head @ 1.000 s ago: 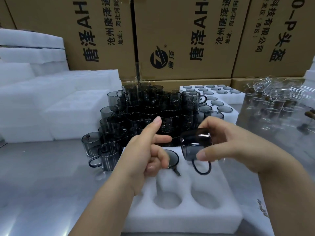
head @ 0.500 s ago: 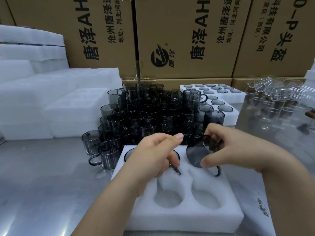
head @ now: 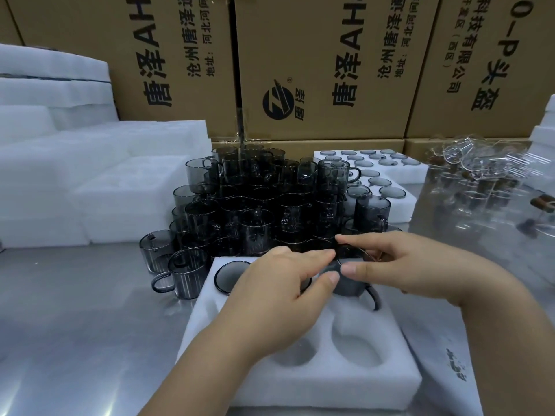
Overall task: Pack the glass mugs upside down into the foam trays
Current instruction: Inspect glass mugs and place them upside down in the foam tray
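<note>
A white foam tray lies on the steel table before me. Its two near pockets hold nothing. In the far left pocket a smoky glass mug sits upside down. My right hand pinches another smoky mug upside down at the far right pocket, its handle pointing toward me. My left hand lies over the tray's far middle, with straight fingers touching that mug's left side. A pile of smoky mugs stands just behind the tray.
Filled foam trays sit behind the pile on the right. Clear glassware crowds the far right. Stacks of white foam fill the left. Cardboard boxes wall off the back. Two loose mugs stand left of the tray.
My right hand has lowered the mug from mid-air to the far right pocket. My left hand has moved right and flattened, its fingers now against the mug.
</note>
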